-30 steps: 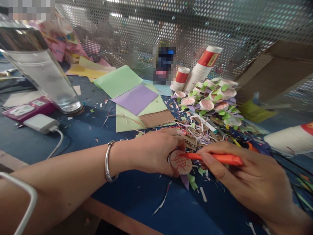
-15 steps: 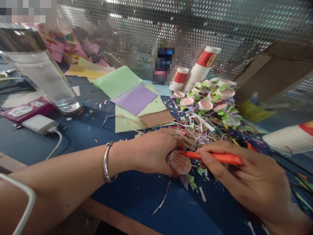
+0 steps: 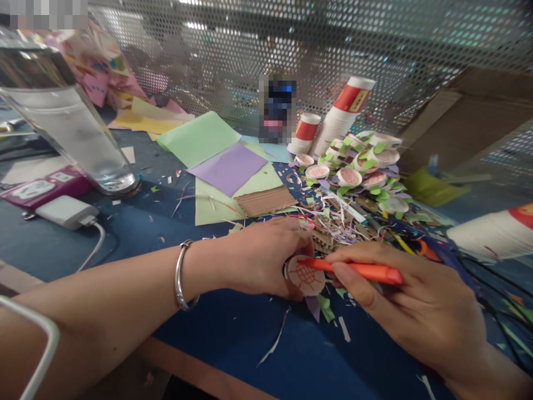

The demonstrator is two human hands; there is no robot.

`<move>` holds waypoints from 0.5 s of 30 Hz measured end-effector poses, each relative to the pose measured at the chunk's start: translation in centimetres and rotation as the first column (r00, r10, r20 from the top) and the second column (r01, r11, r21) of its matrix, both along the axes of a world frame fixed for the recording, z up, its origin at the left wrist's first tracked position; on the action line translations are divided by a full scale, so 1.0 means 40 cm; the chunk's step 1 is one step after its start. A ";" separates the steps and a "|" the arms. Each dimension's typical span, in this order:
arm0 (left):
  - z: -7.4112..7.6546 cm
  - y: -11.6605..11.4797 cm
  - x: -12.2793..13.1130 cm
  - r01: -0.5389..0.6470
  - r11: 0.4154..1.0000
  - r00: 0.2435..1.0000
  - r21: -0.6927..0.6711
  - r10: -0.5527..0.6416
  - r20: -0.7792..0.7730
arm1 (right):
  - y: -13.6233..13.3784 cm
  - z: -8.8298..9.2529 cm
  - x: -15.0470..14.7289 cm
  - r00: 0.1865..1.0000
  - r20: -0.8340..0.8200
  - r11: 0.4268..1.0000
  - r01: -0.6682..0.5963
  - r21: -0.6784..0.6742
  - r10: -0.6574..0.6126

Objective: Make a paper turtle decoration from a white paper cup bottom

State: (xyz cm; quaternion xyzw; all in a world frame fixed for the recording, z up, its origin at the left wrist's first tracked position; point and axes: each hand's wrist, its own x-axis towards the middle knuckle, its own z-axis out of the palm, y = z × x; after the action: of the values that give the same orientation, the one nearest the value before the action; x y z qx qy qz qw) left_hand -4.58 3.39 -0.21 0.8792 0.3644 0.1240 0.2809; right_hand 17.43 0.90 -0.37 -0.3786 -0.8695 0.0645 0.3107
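A: What was the state of each grip?

B: The right hand [image 3: 416, 300] pinched an orange marker [image 3: 370, 270], tip at a white disc [image 3: 310, 283]. The left hand [image 3: 266, 253] held that disc by its edge, above the surface [image 3: 233, 328].

A: What lay beyond?

B: Corrugated cardboard [image 3: 265, 201], then a purple sheet [image 3: 229, 169]; farther, stacked cups [image 3: 339, 125] before a perforated panel [image 3: 208, 44].

Disc [image 3: 307, 281] before scraps [image 3: 345, 229], cups [image 3: 340, 119] behind

Round piece [image 3: 308, 282]: pale, face tipped up, red criss-cross lines on it
Pen [image 3: 375, 271]: bright orange, slanting a little, tip at the round piece's top part
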 end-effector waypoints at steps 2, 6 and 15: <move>-0.002 0.000 0.000 0.005 1.000 1.000 0.018 -0.006 0.020 | 0.001 0.001 0.000 1.000 -0.001 1.000 -0.008 0.003 0.008; -0.004 0.000 0.000 0.003 1.000 1.000 0.022 -0.003 0.022 | 0.001 0.003 -0.003 1.000 0.001 1.000 0.001 0.019 -0.001; 0.001 -0.001 0.000 0.016 0.999 1.000 0.035 -0.017 0.009 | 0.005 0.001 -0.008 1.000 0.009 0.999 -0.030 0.023 0.030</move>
State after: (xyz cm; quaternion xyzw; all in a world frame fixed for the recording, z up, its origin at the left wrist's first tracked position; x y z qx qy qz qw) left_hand -4.58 3.36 -0.18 0.8864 0.3537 0.1321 0.2679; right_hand 17.13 1.12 -0.32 -0.3622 -0.8770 0.0575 0.3104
